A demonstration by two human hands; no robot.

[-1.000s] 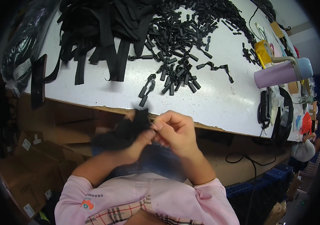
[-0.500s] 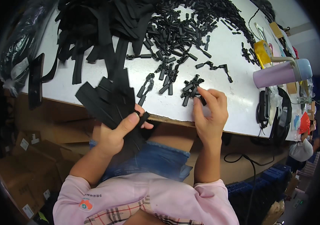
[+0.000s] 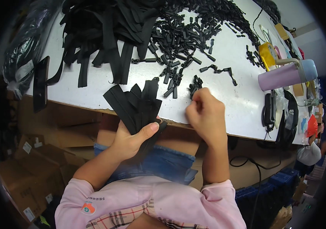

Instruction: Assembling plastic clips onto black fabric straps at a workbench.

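A fanned bundle of black zipper tapes (image 3: 130,105) is gripped in my left hand (image 3: 132,141) at the table's front edge, thumb across it; teeth show along one strip. My right hand (image 3: 208,118) is closed, fingers curled together, just in front of a small clump of black zipper sliders (image 3: 196,83). Whatever its fingertips hold is hidden behind the hand. More sliders with long pulls (image 3: 173,78) lie between my hands, farther back. Beyond them spreads a large heap of zipper sliders (image 3: 186,36). More black zipper tapes (image 3: 109,28) are piled at the far left.
A phone-like dark slab (image 3: 40,84) lies at the table's left edge beside a clear plastic bag (image 3: 23,53). On the right are a lilac bottle (image 3: 279,79), a yellow tape roll (image 3: 266,54) and a black strap (image 3: 288,118). Cardboard boxes (image 3: 29,179) stand below left.
My left hand and the zipper tapes have moved right. My right hand has shifted slightly left and its fingers have closed. The slider clump is bunched more tightly.
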